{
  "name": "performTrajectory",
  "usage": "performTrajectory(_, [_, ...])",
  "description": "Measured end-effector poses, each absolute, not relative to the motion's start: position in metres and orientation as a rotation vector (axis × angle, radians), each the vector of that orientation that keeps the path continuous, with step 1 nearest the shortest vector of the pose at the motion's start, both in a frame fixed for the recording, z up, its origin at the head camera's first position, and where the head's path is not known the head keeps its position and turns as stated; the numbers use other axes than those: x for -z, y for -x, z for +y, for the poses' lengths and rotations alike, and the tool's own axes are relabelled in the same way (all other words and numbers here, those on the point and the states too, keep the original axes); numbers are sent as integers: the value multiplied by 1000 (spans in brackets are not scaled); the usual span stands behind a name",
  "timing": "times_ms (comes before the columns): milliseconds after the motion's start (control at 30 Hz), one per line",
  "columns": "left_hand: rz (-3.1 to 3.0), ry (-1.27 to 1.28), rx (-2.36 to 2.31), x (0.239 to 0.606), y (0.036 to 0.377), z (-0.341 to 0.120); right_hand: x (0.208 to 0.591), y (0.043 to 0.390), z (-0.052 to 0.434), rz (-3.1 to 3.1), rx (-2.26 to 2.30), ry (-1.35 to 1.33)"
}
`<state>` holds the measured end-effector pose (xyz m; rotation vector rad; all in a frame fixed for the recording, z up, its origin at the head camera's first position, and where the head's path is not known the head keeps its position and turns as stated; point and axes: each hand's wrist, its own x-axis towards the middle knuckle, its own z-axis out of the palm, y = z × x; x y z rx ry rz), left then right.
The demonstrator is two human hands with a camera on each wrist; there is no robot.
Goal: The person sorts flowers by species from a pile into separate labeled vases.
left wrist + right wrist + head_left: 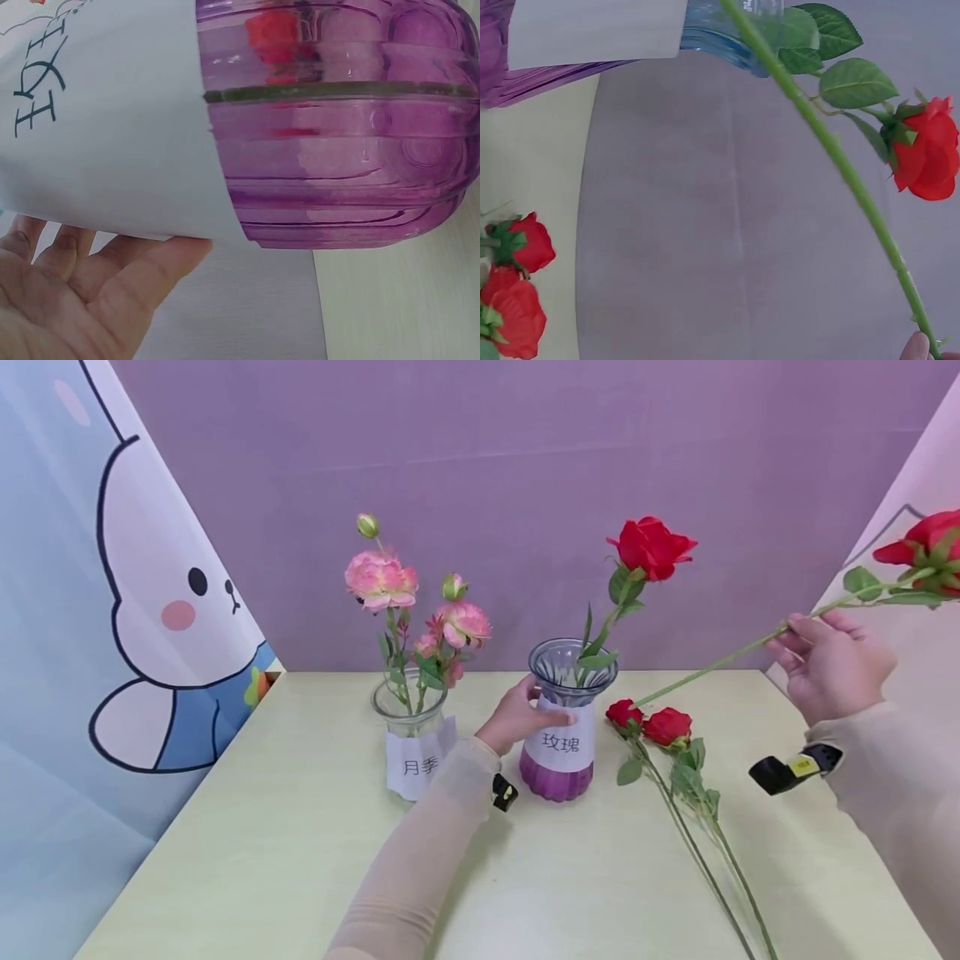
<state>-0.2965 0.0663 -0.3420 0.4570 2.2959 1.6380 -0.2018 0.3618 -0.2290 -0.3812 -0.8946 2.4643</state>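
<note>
Grip, right: right hand (pixel 828 662) pinches the green stem of a red rose (pixel 928 553) between thumb and fingertips, partway along the stem; the right wrist view shows only a fingertip (pixel 915 347) against the stem.
Grip, left: left hand (pixel 517 717) rests on the side of the purple vase (pixel 561 760), fingers and thumb curved round its waist over the paper label (pixel 561 742); in the left wrist view the palm lies just beside the label.
Held rose: bright red bloom with green leaves under the head, long thin stem; it hangs in the air on a slant, bloom high at the right edge of the head view, cut end pointing down toward the vase.
Purple vase: ribbed glass, purple at the base and clear grey at the flared mouth, upright near the middle of the table (pixel 300 860); its white label bears handwritten characters.
Rose in vase (pixel 651 547): one red bloom already stands in it, leaning right.
Loose roses (pixel 652 725): two red ones lie flat on the table just right of the vase, stems running toward the near edge.
Clear vase (pixel 408 710): left of the hand, labelled, holding pink flowers (pixel 381 580).
Arms: both in pale sleeves; left forearm reaches forward from below, right arm raised at the right side.
</note>
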Motion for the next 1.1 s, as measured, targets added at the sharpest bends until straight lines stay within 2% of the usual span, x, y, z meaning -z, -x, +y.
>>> performTrajectory(300, [2289,-435,-1644,345,296,66,216,211,353,-780,-2457,435])
performTrajectory(667, [2287,-442,-1643,342,296,67,199,215,339,-774,-2396,341])
performTrajectory(1100, [2273,-444,-1652,342,297,67,192,224,312,-1002,-2253,325])
